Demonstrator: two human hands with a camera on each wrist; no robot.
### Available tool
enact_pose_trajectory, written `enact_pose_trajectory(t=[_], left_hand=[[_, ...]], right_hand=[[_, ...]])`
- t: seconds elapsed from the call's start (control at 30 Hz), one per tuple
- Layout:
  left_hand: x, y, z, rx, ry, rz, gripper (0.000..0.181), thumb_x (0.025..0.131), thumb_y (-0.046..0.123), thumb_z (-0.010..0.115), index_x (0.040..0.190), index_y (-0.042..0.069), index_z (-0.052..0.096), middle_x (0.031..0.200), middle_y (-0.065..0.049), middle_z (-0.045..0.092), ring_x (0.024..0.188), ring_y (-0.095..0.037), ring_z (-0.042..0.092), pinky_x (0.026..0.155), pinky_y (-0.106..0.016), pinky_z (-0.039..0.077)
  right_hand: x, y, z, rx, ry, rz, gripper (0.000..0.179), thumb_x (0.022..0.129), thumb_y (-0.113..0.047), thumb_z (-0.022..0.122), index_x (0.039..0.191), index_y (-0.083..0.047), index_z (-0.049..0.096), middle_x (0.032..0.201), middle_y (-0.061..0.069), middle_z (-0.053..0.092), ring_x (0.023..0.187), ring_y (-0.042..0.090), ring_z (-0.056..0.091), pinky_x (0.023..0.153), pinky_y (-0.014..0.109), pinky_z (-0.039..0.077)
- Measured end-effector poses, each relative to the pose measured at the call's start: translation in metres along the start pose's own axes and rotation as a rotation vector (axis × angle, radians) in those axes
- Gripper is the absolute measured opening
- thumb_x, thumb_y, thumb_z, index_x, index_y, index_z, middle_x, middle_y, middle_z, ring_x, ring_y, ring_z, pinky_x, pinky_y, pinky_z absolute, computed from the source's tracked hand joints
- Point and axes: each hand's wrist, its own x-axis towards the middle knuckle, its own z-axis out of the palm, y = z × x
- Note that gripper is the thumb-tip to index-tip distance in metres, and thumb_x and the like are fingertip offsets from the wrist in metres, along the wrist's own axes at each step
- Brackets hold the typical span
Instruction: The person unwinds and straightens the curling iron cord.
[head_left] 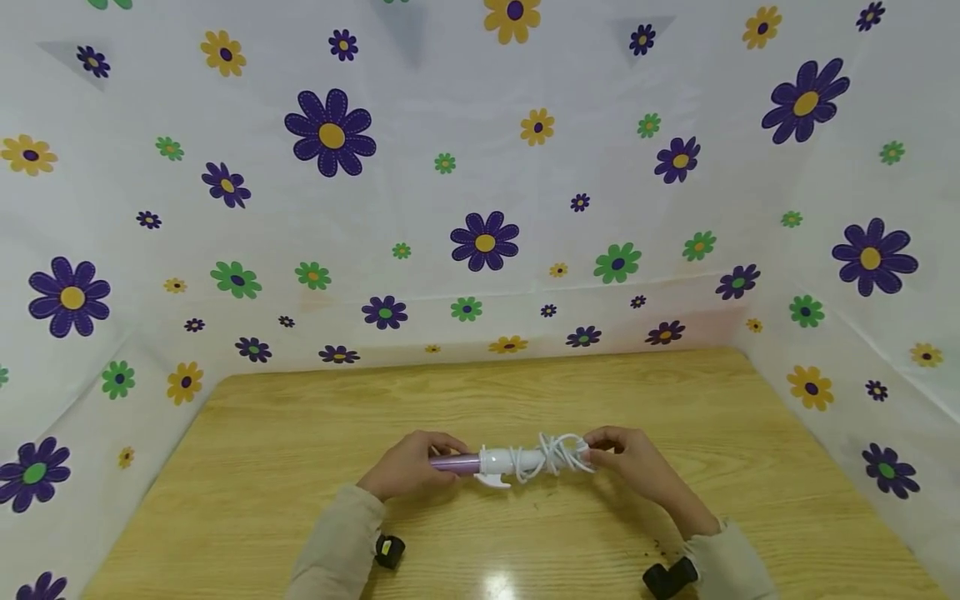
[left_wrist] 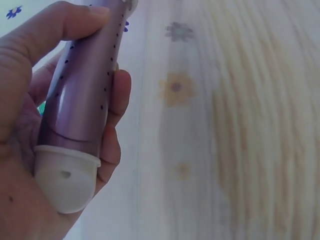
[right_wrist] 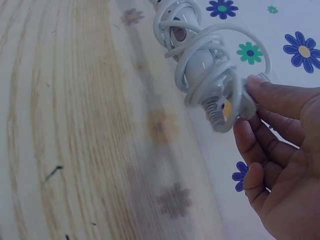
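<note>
A curling iron (head_left: 498, 461) with a purple barrel and a white handle lies crosswise between my two hands, over the table's middle. My left hand (head_left: 408, 467) grips the barrel, thumb on one side and fingers curled round the other. The left wrist view shows rows of small dark holes along the barrel (left_wrist: 82, 100) and a white rounded tip (left_wrist: 67, 182) near the palm. White cord (right_wrist: 215, 42) winds loosely round the handle. At the handle's end, my right hand (head_left: 633, 462) pinches a white end piece of the cord (right_wrist: 246, 106) between thumb and fingers.
The light wooden table (head_left: 360, 408) has some dark specks near the right wrist. White cloth (head_left: 420, 192) printed with flowers walls off the back and both sides. Black wrist cameras sit by the left sleeve (head_left: 337, 542) and the right sleeve (head_left: 731, 562).
</note>
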Motion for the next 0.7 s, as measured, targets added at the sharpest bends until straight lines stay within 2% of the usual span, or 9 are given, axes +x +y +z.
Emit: enact_pose_trajectory(t=[0.1, 0.27, 0.43, 0.7], left_hand=[[0.000, 0.000, 0.000, 0.031, 0.000, -0.001, 0.035, 0.075, 0.013, 0.078, 0.109, 0.017, 0.072, 0.096, -0.002, 0.065, 0.082, -0.016, 0.056, 0.071, -0.029, 0.047], [-0.003, -0.006, -0.003, -0.006, 0.015, -0.014, 0.036, 0.076, 0.014, 0.078, 0.111, 0.017, 0.071, 0.100, -0.004, 0.064, 0.085, -0.018, 0.056, 0.073, -0.031, 0.048], [-0.005, -0.006, -0.006, -0.026, 0.012, -0.024, 0.037, 0.077, 0.014, 0.078, 0.113, 0.017, 0.070, 0.102, -0.006, 0.063, 0.086, -0.018, 0.056, 0.074, -0.032, 0.048], [-0.005, -0.008, -0.008, -0.043, -0.005, 0.022, 0.036, 0.076, 0.011, 0.078, 0.111, 0.013, 0.071, 0.098, -0.006, 0.064, 0.084, -0.017, 0.056, 0.074, -0.029, 0.048]], right_hand=[[0.000, -0.002, 0.001, 0.000, -0.006, -0.003, 0.026, 0.089, -0.022, 0.068, 0.105, -0.002, 0.069, 0.091, 0.006, 0.068, 0.070, 0.008, 0.050, 0.060, 0.022, 0.043], [-0.002, -0.003, -0.004, 0.029, -0.033, -0.014, 0.030, 0.091, -0.023, 0.065, 0.109, 0.000, 0.066, 0.099, 0.010, 0.068, 0.080, 0.011, 0.058, 0.068, 0.029, 0.051], [-0.003, -0.002, -0.007, 0.058, -0.049, -0.020, 0.032, 0.092, -0.023, 0.064, 0.112, 0.002, 0.064, 0.104, 0.012, 0.068, 0.086, 0.011, 0.062, 0.074, 0.032, 0.054], [-0.004, 0.002, -0.014, 0.059, -0.072, -0.062, 0.029, 0.093, -0.023, 0.063, 0.108, 0.001, 0.065, 0.098, 0.012, 0.067, 0.083, 0.016, 0.062, 0.072, 0.031, 0.052]])
